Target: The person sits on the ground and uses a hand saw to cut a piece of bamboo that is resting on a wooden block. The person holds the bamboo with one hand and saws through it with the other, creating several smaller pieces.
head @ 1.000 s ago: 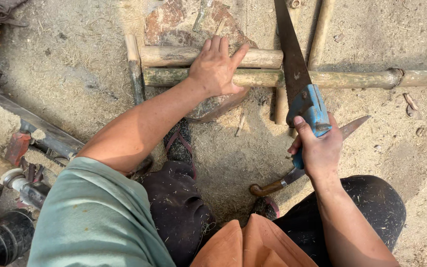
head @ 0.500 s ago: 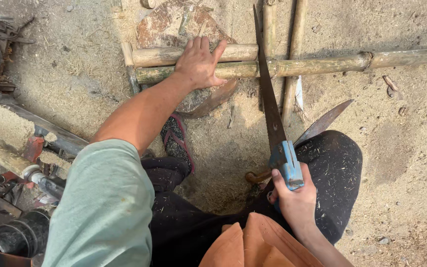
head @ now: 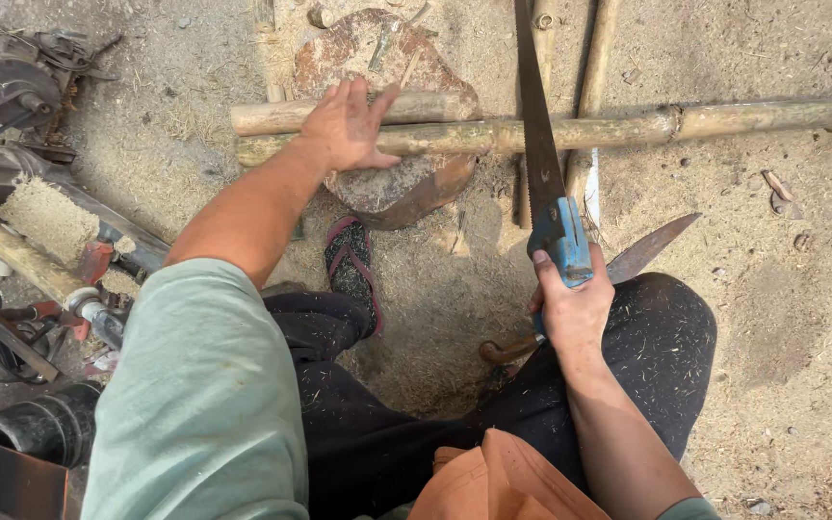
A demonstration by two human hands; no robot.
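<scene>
On sawdust-strewn ground, left hand point(head: 349, 125) presses spread fingers on bamboo pole point(head: 628, 127); right hand point(head: 572, 308) grips saw point(head: 541, 144).

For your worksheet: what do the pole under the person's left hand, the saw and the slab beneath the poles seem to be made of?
Pole: bamboo, going by its ringed joints and dry, yellow-brown skin. Saw: dull grey metal blade, toothed along one edge; the blue handle looks like plastic, gripped by the right hand. Slab: probably stone, rough and reddish-grey. The left hand presses the pole down.

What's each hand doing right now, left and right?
Left hand: open, palm pressed flat on the bamboo poles.
Right hand: closed around the blue handle of the handsaw.
</scene>
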